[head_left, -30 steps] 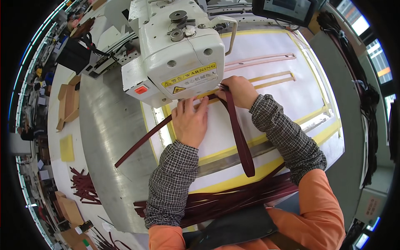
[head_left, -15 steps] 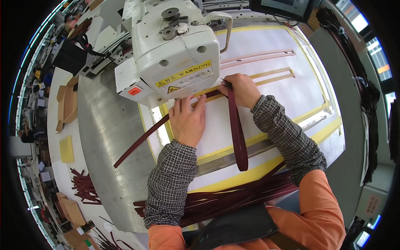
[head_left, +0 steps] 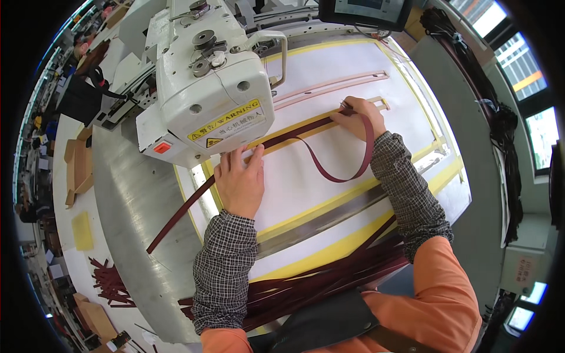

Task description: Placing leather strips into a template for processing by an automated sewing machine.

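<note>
A long maroon fabric strap runs under my left hand and along a narrow yellow-edged slot on the white work sheet. My left hand presses on it with fingers stretched out, just in front of the sewing machine head. Farther right, my right hand is closed on the strap near the slot's right end. From there the strap's free length curls back in a loop over the sheet. A small pointed metal tool shows at the right fingertips; its kind is unclear.
A pile of maroon straps lies along the near edge, by my body. Another bundle of cut strips sits at the left, below a yellow pad and an open cardboard box. A screen stands at the back.
My right hand has moved right along the slot with the strap, which now lies straighter there. Its hanging double length has opened into a wide loop. My left hand stays on the strap.
</note>
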Available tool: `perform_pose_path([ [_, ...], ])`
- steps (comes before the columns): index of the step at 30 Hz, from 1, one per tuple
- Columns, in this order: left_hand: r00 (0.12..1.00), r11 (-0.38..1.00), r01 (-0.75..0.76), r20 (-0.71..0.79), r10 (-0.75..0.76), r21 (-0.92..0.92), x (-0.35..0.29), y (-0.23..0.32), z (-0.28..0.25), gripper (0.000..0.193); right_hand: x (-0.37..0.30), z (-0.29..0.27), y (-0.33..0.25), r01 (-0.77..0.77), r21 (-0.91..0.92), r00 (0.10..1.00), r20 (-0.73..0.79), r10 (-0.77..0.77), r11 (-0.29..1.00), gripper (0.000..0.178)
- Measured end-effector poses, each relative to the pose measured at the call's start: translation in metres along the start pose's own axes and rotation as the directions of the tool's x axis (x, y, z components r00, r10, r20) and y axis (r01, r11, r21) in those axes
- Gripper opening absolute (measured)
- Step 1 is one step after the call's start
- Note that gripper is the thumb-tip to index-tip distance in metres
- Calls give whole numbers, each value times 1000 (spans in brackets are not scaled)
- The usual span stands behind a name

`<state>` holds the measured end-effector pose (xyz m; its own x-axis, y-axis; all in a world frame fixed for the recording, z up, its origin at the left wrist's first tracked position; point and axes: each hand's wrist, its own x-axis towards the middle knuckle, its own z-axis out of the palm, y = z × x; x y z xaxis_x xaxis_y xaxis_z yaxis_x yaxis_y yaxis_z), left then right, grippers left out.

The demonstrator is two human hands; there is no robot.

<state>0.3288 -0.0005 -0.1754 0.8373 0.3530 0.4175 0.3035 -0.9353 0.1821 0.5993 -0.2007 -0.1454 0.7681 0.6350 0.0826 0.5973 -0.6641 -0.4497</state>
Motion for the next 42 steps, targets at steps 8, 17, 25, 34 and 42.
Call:
perform_pose_path([
  [8,999,999,-4,45,1,48,-1,-5,-1,37,10,-33,78,-258,-33,961,-113,253,966,37],
  [17,998,999,-6,61,4,46,-3,-9,0,34,-16,-29,96,-15,-71,928,-372,-12,997,44],
  [25,998,999,-25,56,23,38,1,-8,-2,35,-29,-29,104,309,-396,871,-247,-424,865,42],
  [34,998,999,-32,46,30,42,2,-7,-3,34,-28,-34,108,275,-455,920,-133,-370,847,40],
  [42,999,999,-17,39,15,41,-2,-8,0,37,-33,-11,49,376,-364,886,-129,-446,852,44],
])
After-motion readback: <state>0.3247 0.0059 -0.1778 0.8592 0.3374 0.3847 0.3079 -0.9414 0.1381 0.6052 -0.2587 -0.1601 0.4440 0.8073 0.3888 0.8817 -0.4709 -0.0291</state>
